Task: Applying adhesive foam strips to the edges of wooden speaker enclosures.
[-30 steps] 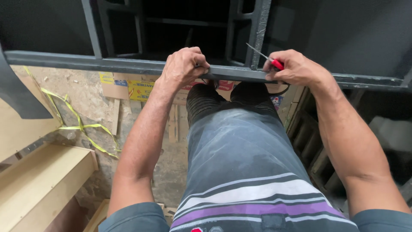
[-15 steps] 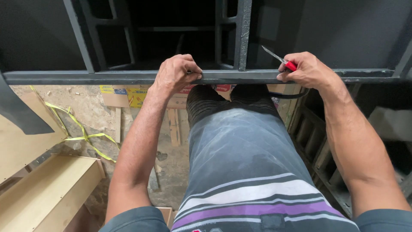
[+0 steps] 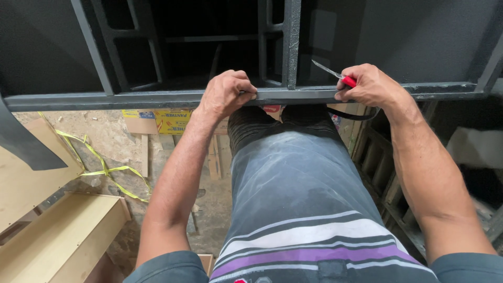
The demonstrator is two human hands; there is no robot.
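A large black speaker cabinet point(image 3: 398, 42) fills the top of the view, its stiff, heavy front rail point(image 3: 131, 98) running across at knee height. A thin black strip point(image 3: 356, 115) curls from under that rail; it looks soft and pliable, best pinched near its free end. The left hand point(image 3: 226, 94) is closed over the rail's edge. The right hand point(image 3: 367, 85) grips a small red-handled knife point(image 3: 335, 73), blade pointing up-left, just above the strip.

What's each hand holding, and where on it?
Right hand: a knife by its red handle, blade free. Left hand: pinches the dark frame edge, nothing else.
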